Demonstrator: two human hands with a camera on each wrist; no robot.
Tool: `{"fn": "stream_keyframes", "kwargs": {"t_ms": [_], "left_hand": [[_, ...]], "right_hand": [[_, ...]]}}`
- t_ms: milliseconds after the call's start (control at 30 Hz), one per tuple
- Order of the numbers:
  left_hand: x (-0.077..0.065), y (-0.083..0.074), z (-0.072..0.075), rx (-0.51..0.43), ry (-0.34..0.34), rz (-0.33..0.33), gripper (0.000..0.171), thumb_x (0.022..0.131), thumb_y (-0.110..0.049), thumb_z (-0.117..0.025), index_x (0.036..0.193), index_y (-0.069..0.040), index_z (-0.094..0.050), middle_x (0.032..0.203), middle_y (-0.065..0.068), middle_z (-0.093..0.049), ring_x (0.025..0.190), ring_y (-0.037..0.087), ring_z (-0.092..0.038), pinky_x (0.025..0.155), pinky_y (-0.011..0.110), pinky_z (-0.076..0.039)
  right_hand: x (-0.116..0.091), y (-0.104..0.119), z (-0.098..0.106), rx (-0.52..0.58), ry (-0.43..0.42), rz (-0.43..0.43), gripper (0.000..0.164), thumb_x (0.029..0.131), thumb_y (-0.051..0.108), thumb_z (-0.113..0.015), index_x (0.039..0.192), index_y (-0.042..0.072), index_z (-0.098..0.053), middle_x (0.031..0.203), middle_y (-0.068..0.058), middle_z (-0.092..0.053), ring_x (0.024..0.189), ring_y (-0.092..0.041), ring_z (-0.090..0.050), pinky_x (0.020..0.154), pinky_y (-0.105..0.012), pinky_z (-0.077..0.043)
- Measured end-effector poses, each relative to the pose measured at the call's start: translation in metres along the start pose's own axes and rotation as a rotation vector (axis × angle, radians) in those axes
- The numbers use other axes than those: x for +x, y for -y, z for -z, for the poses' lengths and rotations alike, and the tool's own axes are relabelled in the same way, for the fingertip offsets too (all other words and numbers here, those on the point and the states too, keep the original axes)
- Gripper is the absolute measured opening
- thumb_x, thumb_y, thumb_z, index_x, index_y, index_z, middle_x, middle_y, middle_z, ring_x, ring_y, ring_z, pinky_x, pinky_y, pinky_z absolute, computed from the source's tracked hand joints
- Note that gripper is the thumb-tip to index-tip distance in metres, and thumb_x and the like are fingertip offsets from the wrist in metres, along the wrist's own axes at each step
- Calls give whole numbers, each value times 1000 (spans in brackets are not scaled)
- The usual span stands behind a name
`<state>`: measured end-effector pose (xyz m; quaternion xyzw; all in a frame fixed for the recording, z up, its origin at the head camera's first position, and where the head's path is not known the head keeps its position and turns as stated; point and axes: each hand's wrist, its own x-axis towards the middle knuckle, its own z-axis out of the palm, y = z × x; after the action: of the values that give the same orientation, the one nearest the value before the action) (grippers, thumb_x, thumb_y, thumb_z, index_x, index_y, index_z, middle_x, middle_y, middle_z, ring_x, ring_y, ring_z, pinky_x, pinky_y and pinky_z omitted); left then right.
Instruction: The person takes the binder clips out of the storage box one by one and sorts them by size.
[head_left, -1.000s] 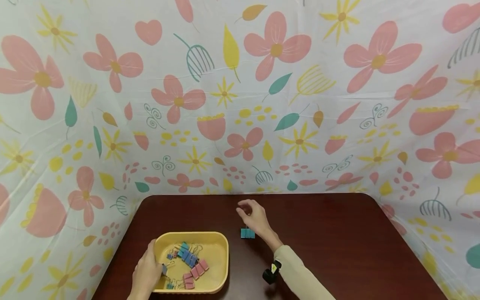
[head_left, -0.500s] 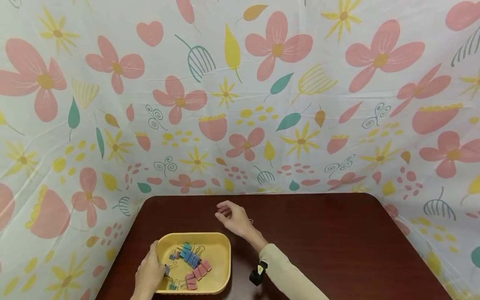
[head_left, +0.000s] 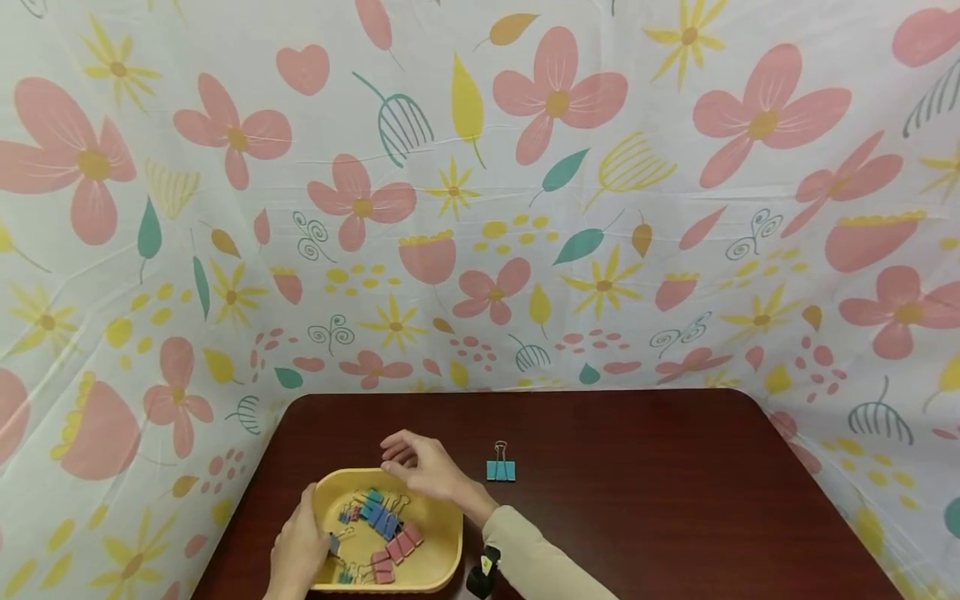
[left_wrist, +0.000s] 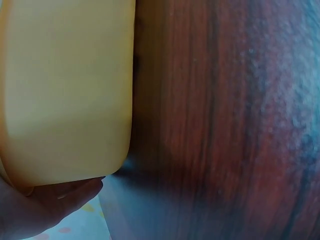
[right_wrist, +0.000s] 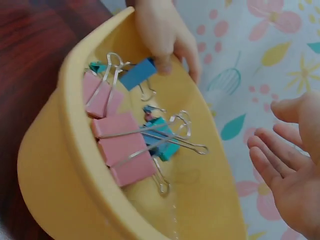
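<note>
A yellow tray [head_left: 442,510] [right_wrist: 75,165] [left_wrist: 65,90] at the table's front left holds several pink, blue and teal binder clips [head_left: 386,529] [right_wrist: 130,145]. My left hand [head_left: 296,546] [right_wrist: 165,37] grips the tray's left rim, thumb inside. My right hand [head_left: 420,467] [right_wrist: 290,170] hovers over the tray's far rim with fingers relaxed, holding nothing. One teal binder clip [head_left: 500,469] lies alone on the table, right of that hand.
The dark wooden table [head_left: 660,500] [left_wrist: 225,120] is enclosed by a floral sheet [head_left: 480,208] on the back and both sides. A black wrist camera [head_left: 483,575] sits under my right sleeve.
My right hand left the teal clip on the table and moved left and nearer, from the table's middle to above the tray. The left hand stayed on the rim.
</note>
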<state>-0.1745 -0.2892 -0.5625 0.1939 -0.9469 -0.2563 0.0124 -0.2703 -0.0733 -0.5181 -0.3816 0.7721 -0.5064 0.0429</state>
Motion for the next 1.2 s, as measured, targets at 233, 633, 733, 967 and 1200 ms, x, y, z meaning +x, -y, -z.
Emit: {"fn": "stream_keyframes", "kwargs": {"t_ms": [233, 633, 733, 967, 1200], "left_hand": [[-2, 1, -1, 8, -32, -25, 71, 74, -2, -61, 138, -8, -30, 115, 23, -56, 76, 35, -60, 53, 45, -41], [-1, 2, -2, -2, -53, -33, 70, 74, -2, -62, 137, -10, -32, 110, 21, -59, 70, 30, -60, 51, 42, -40], [-1, 2, -2, -2, -57, -34, 70, 73, 0, -60, 137, -9, -32, 109, 21, -60, 69, 29, -60, 50, 41, -39], [0, 3, -2, -1, -55, -33, 70, 73, 1, -59, 137, -8, -32, 110, 21, -59, 70, 30, -60, 50, 41, -40], [0, 2, -1, 1, -62, -42, 70, 73, 0, -59, 138, -7, -31, 114, 22, -58, 74, 32, -61, 51, 42, -40]], "right_hand": [[-4, -3, -14, -1, 225, -52, 33, 91, 26, -56, 123, 16, -54, 119, -7, -60, 106, -15, -58, 83, -22, -48], [-18, -16, -29, -201, 423, -81, 26, 84, 23, -66, 109, 18, -66, 106, 4, -60, 91, -4, -57, 72, -14, -45], [-18, -16, -29, -194, 397, -67, 19, 83, 22, -67, 102, 19, -69, 103, 5, -60, 89, -4, -58, 71, -14, -45], [-18, -19, -26, -140, 330, -73, 10, 80, 21, -70, 90, 17, -72, 91, 9, -67, 73, 4, -58, 63, -13, -46], [-18, -21, -18, -83, 305, -35, 7, 81, 16, -69, 85, 11, -72, 80, 3, -69, 67, 2, -60, 60, -12, -46]]}}
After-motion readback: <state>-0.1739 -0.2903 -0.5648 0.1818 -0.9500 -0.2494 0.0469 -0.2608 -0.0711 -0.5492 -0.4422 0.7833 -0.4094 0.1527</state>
